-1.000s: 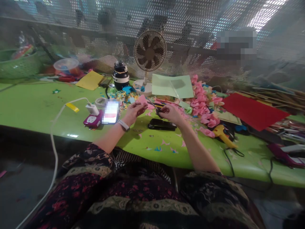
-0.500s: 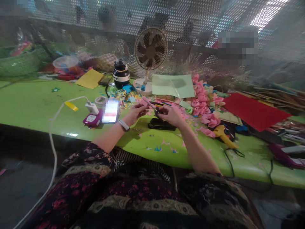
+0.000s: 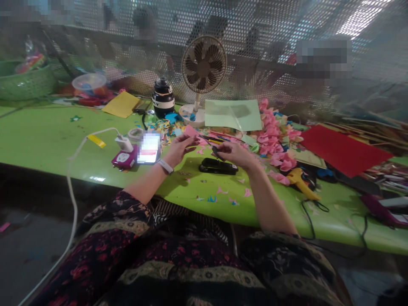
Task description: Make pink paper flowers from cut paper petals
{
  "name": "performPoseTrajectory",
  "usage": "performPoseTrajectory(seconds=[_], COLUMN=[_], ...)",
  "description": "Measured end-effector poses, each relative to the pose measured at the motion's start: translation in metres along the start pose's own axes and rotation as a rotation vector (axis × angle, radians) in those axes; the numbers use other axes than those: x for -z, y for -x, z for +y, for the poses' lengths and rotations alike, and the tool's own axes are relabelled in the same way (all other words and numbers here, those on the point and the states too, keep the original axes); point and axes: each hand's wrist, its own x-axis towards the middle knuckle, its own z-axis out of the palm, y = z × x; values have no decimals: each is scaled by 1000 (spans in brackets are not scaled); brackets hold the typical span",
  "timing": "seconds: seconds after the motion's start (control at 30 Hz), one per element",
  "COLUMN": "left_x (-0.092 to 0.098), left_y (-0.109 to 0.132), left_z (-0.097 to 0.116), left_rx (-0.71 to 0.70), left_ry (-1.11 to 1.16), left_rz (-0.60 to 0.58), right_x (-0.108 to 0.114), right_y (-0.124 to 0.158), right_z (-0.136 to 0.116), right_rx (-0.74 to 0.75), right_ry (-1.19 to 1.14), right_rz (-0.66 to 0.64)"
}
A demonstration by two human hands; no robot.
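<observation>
My left hand point(image 3: 181, 148) pinches a small pink paper piece point(image 3: 191, 131) above the green table point(image 3: 47, 140). A white band sits on that wrist. My right hand point(image 3: 234, 153) is closed on small scissors point(image 3: 213, 148), whose blades point left toward the pink paper. Just below both hands a black stapler point(image 3: 218, 166) lies on the table. Small pink and blue paper scraps point(image 3: 223, 193) are scattered near the front edge.
A lit phone point(image 3: 149, 148) leans on a magenta power bank point(image 3: 123, 160) with a white charger and cable. Behind are a small fan point(image 3: 203, 66), a black jar point(image 3: 162, 98), light green paper point(image 3: 232, 114), pink paper flowers point(image 3: 274, 140), red paper point(image 3: 342, 149) and a yellow glue gun point(image 3: 301, 180).
The pink paper has turned in my left hand and now stands higher. My right hand with the scissors has drawn slightly right and lower.
</observation>
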Motion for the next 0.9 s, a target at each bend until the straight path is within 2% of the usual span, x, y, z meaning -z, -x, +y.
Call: performPoseTrajectory(seconds=[0.2, 0.63, 0.9], left_x=[-4, -5, -7], left_y=[4, 4, 5], left_z=[2, 1, 2], left_rx=[22, 47, 69], left_ry=[-53, -73, -31], left_rz=[-12, -43, -39], right_x=[-4, -9, -9], right_y=[-1, -4, -2], right_z=[-3, 2, -2], right_rx=[6, 42, 33], right_ry=[-37, -43, -53], right_rz=[-29, 1, -7])
